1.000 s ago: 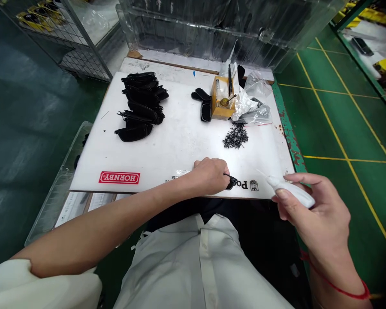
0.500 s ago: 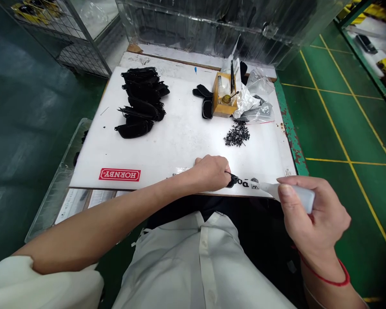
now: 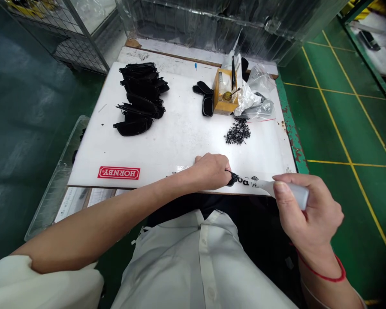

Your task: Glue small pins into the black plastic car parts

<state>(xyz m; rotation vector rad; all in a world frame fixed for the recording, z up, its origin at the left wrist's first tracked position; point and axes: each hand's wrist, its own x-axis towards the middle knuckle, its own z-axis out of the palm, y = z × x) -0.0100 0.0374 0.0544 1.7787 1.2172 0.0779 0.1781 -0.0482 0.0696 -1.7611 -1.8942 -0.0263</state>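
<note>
My left hand (image 3: 212, 171) is closed on a small black plastic part (image 3: 233, 178) at the front edge of the white tabletop (image 3: 180, 141). Most of that part is hidden under the fingers; one end sticks out to the right. In my right hand (image 3: 305, 206) is a white glue bottle (image 3: 298, 195) with a long thin nozzle, gripped between thumb and fingers. Its nozzle points left, toward the exposed end of the black part. Beyond the hands lies a pile of tiny black pins (image 3: 238, 131).
Stacked black curved parts (image 3: 141, 98) lie at the left. A yellow box (image 3: 225, 103) holding a small jar and tools stands at the back right, beside plastic bags (image 3: 260, 98) and a few black pieces (image 3: 207, 105). A clear bin (image 3: 51, 193) sits below the left edge.
My right hand has shifted slightly left with the glue bottle, so the nozzle is closer to the black part. My left hand keeps its hold, nearly still.
</note>
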